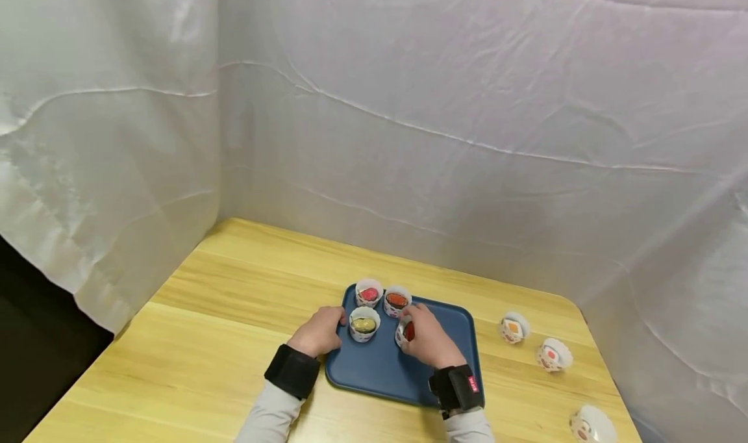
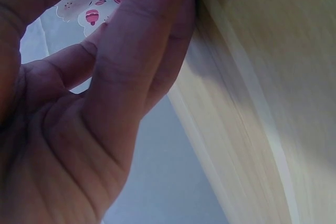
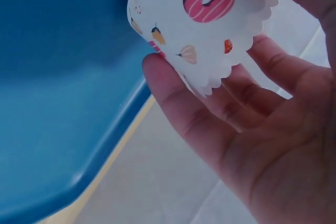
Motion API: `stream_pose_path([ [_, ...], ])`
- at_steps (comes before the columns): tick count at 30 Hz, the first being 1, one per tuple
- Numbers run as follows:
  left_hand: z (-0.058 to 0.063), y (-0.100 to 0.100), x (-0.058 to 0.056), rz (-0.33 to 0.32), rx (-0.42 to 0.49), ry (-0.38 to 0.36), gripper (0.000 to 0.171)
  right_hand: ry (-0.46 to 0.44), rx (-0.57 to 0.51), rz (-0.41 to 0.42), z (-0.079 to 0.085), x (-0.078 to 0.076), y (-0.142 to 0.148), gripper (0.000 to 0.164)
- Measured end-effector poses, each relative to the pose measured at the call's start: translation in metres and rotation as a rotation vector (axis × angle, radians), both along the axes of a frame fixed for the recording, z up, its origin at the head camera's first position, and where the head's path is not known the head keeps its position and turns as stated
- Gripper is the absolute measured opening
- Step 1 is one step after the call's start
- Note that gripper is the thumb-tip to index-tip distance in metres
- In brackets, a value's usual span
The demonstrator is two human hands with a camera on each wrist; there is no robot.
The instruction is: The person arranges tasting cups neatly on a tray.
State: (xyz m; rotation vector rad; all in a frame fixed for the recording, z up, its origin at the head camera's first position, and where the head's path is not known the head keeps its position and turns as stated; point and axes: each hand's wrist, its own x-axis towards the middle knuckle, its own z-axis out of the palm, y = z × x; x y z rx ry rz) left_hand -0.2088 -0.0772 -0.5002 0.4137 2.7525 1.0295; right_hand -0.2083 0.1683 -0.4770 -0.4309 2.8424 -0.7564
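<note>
My right hand [image 1: 431, 339] grips a white paper baking cup [image 3: 205, 30] over the middle of the blue tray [image 1: 380, 371]. Its scalloped rim and pink doughnut print show in the right wrist view, and something dark red sits inside. At the tray's left edge, my left hand [image 1: 318, 331] holds the rim with curled fingers; the fingertips are partly hidden. Close to it stands a cup with a gold-coloured piece [image 1: 363, 326]. Behind are a cup with a pink piece [image 1: 369, 294] and a cup with an orange-red piece [image 1: 397, 301].
Right of the tray, on the wooden table [image 1: 234, 300], stand a cup with an orange-and-white piece [image 1: 514, 328], a cup with a red-and-white piece [image 1: 553, 355] and another printed cup [image 1: 593, 425] near the front. Pale curtains [image 1: 409, 138] hang behind and at both sides.
</note>
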Motion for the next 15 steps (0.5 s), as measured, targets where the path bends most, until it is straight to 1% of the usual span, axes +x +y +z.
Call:
stream_pose_path([
  [7, 0.001, 0.001, -0.001, 0.005, 0.017, -0.030, 0.027, 0.020, 0.010, 0.039, -0.005, -0.001, -0.010, 0.048],
  [15, -0.001, 0.000, -0.001, 0.003, 0.015, -0.032, 0.027, 0.037, -0.004, 0.069, -0.005, -0.003, -0.018, 0.047],
])
